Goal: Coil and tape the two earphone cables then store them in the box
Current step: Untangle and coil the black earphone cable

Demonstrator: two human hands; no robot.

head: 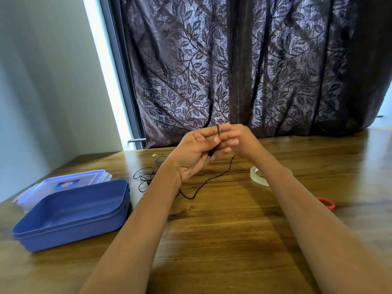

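Wooden table [222, 240] by a dark curtain: I'd keep my left hand [191, 153] half-open as the spool, black earphone cable [210, 181] looped on its fingers, right hand [239, 141] pinching and feeding it in even turns, slack trailing right of the open blue box [70, 219], whose lid [63, 183] label is unreadable.

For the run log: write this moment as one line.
step: coiling black cable | left hand: holds plug end | right hand: winding | box: open, empty | tape: untouched
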